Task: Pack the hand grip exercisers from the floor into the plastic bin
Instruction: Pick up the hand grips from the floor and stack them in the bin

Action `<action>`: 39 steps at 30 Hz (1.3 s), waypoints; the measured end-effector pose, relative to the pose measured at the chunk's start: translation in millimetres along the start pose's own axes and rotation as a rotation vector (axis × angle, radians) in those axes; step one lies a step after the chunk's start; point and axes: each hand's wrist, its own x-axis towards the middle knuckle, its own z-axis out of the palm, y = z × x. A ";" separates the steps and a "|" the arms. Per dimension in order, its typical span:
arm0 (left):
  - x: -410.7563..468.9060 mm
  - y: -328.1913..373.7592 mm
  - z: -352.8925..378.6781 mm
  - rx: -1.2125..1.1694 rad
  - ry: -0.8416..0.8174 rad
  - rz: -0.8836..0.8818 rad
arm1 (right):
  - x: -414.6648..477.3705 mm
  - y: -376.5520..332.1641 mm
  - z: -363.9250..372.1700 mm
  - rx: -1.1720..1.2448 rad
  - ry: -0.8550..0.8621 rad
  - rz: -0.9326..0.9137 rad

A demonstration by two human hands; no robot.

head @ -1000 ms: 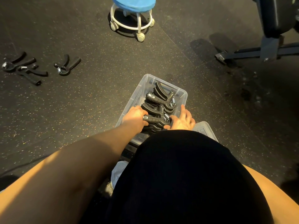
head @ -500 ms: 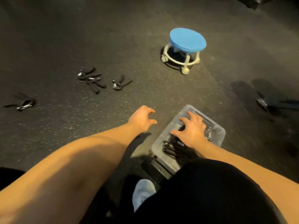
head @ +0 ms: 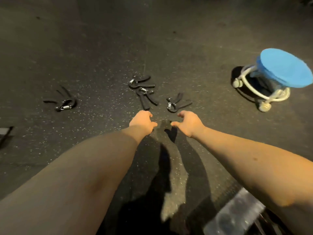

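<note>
Head view. Hands: left hand [head: 142, 122] and right hand [head: 188, 123], both empty, fingers loosely curved, side by side and apart, over the floor [head: 101, 48]. Hand grip exercisers [head: 177, 103]: scattered on the floor just beyond the fingertips. Plastic bin [head: 237, 212]: blurred, lower right, under the right forearm. Blue stool [head: 279, 72]: far right.
</note>
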 end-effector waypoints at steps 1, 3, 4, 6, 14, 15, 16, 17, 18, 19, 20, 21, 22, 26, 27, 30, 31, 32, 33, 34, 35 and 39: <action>16.8 -8.2 0.4 0.003 0.010 -0.018 | 20.4 -9.3 13.3 0.014 0.004 -0.009; 49.5 -22.7 1.8 0.003 0.034 -0.050 | 58.8 -26.7 39.3 0.034 0.015 -0.030; 65.8 -29.3 3.6 -0.010 0.049 -0.067 | 77.4 -35.1 51.3 0.035 0.029 -0.046; 95.0 -40.7 9.6 -0.079 0.073 -0.108 | 112.1 -48.8 71.8 0.020 0.076 -0.086; 152.7 -50.5 23.2 -0.596 0.115 -0.310 | 180.7 -63.9 99.6 -0.018 0.133 0.032; 149.2 -46.9 21.3 -0.603 0.117 -0.320 | 179.9 -62.9 98.9 -0.004 0.116 0.056; 143.6 -43.6 19.7 -0.602 0.118 -0.327 | 177.9 -61.1 98.6 0.028 0.104 0.081; 135.6 -39.6 18.4 -0.602 0.110 -0.327 | 175.0 -57.5 98.2 0.076 0.100 0.110; 127.0 -37.5 18.1 -0.605 0.077 -0.330 | 170.6 -53.2 97.9 0.137 0.092 0.142; 118.6 -36.5 19.6 -0.600 0.037 -0.332 | 163.7 -48.8 96.5 0.196 0.075 0.174; 110.1 -37.3 20.8 -0.570 0.007 -0.329 | 155.0 -44.6 94.9 0.242 0.048 0.196; 100.1 -37.3 20.6 -0.528 -0.019 -0.321 | 144.2 -41.1 91.9 0.269 0.002 0.207; 89.7 -38.1 20.2 -0.494 -0.043 -0.309 | 132.4 -36.9 88.1 0.282 -0.053 0.200; 44.7 -37.0 12.8 -0.489 -0.159 -0.275 | 75.3 -20.6 66.6 0.286 -0.221 0.171; 31.1 -33.9 11.1 -0.513 -0.167 -0.275 | 58.3 -15.8 60.1 0.330 -0.240 0.167; -14.1 -13.0 6.9 -0.592 -0.210 -0.253 | -0.3 -5.6 36.5 0.550 -0.237 0.240; -31.4 -3.2 6.5 -0.574 -0.239 -0.220 | -20.6 -1.5 27.0 0.638 -0.237 0.278; -49.5 7.5 6.4 -0.543 -0.263 -0.180 | -40.7 4.1 16.8 0.725 -0.237 0.309; -68.3 20.4 5.5 -0.514 -0.270 -0.134 | -60.2 10.4 4.7 0.799 -0.233 0.333; -86.2 33.4 5.4 -0.487 -0.275 -0.085 | -78.6 18.2 -7.4 0.859 -0.224 0.354; -103.8 46.6 5.2 -0.438 -0.289 -0.026 | -97.8 27.7 -20.1 0.911 -0.202 0.377; -170.2 108.6 7.4 -0.273 -0.347 0.211 | -172.8 71.2 -71.9 1.173 -0.038 0.449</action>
